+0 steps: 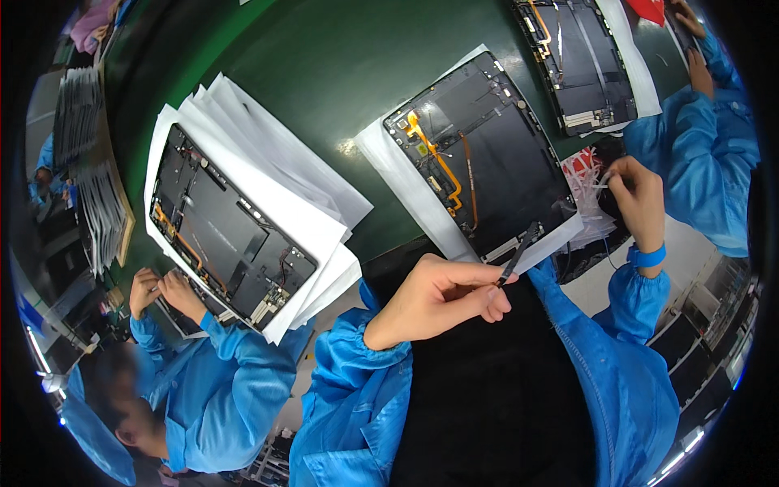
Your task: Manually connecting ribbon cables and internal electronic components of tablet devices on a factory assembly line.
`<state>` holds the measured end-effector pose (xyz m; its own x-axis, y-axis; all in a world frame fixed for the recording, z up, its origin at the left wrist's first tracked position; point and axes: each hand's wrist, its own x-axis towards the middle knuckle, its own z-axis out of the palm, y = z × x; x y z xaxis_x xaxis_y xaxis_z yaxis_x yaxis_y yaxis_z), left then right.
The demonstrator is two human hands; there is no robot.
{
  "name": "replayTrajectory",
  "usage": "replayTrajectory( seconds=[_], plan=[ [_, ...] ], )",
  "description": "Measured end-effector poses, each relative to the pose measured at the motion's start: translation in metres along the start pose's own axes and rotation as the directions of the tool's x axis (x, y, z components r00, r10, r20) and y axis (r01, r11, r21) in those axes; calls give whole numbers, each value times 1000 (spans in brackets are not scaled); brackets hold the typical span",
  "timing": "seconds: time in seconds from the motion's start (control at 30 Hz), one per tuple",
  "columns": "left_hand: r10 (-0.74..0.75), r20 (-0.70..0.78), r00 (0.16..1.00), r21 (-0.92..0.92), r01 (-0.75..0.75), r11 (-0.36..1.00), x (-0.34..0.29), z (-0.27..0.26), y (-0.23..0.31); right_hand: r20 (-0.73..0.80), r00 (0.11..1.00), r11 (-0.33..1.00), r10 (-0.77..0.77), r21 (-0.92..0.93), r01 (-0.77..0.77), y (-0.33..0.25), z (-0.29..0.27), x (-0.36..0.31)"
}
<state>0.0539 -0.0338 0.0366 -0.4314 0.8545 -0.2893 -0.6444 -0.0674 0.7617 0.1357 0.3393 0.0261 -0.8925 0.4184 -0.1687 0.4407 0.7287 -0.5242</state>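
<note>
In front of me a black tablet-like housing point(511, 154) lies open side up on a white sheet point(442, 231), with orange flex cables point(438, 166) along its left part. Over its near edge my left hand point(442, 300) pinches a thin black strip point(518, 258) between thumb and fingers. My right hand point(641, 203), a blue band at its wrist, is held to the right of the housing. Its thumb and finger close on a small white strip point(604, 180), beside a cluster of pale strips point(586, 195) hanging at the table's edge.
To the left, another housing point(227, 227) rests on stacked white sheets point(280, 154), with a co-worker's hands point(170, 292) at its edge. A third housing point(578, 69) lies at the upper right near another person's hands point(698, 69). Stacked panels point(97, 211) stand far left on the green table point(324, 73).
</note>
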Motion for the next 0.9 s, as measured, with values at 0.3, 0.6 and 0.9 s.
replayTrajectory(
  seconds=[0.3, 0.6, 0.9],
  plan=[
    [-36, 40, 999, 110, 31, 993, 6, 13, 24, 178, 679, 687, -712, 377, 622, -101, 4, -7],
    [636, 54, 770, 991, -121, 62, 43, -3, -2, 2, 560, 530, -828, 325, 783, -129, 39, 45],
    [464, 27, 885, 999, -3, -53, 42, -34, -17, -18, 704, 678, -710, 248, 691, -122, 95, 102]
  ],
)
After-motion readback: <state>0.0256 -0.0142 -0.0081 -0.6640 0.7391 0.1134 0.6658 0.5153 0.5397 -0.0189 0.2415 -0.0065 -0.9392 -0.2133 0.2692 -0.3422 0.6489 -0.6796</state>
